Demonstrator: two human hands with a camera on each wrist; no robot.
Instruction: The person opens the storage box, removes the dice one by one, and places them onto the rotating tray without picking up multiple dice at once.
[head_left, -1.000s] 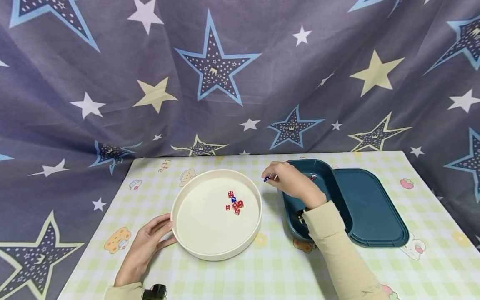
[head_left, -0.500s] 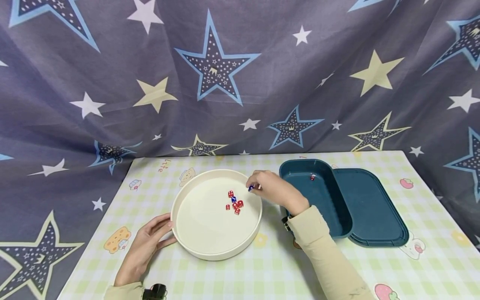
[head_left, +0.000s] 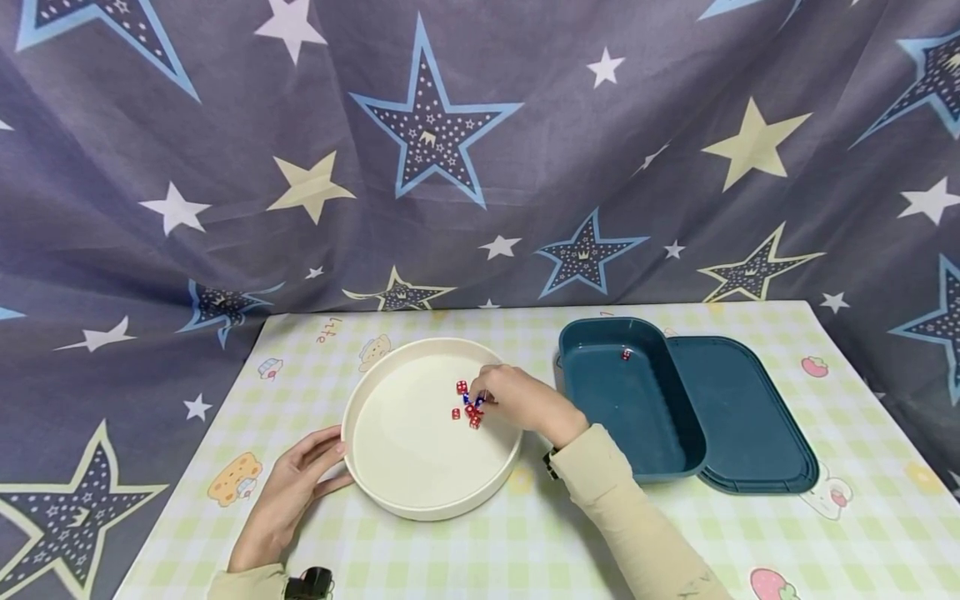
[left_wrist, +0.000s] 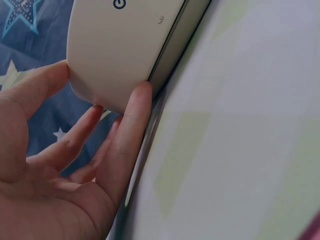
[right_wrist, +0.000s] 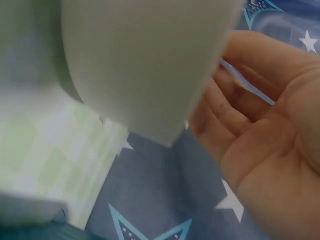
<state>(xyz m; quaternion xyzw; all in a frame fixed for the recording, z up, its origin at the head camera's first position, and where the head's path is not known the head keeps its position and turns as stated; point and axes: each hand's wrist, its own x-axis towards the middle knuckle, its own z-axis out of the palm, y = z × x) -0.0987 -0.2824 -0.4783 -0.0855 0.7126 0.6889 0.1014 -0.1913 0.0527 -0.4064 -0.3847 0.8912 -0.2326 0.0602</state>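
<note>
Low over the round cream tray [head_left: 405, 467], my right hand [head_left: 525, 404] pinches a blue die [head_left: 480, 402] between thumb and fingertips. Several red dice, one of them a red die [head_left: 461, 387], and another blue die [head_left: 466, 399] lie just by those fingertips, partly covered by them. In the right wrist view, the tray wall [right_wrist: 145, 65] hides the fingertips and the die. My left hand [head_left: 296, 487] touches the tray's left side with extended fingers. Seen from the left wrist, its fingers [left_wrist: 132, 117] are spread along the outer wall, from rim to lower edge.
Right of the tray stands a dark teal box [head_left: 637, 433] with one red die [head_left: 626, 354] inside. Its flat teal lid [head_left: 742, 417] lies against the box's right side. A checked cloth [head_left: 360, 558] covers the table, and a starred curtain [head_left: 495, 175] hangs behind.
My right hand has carried the blue die from beside the teal box, leftward across the tray's rim, and down to the dice cluster. The left hand has stayed at the tray.
</note>
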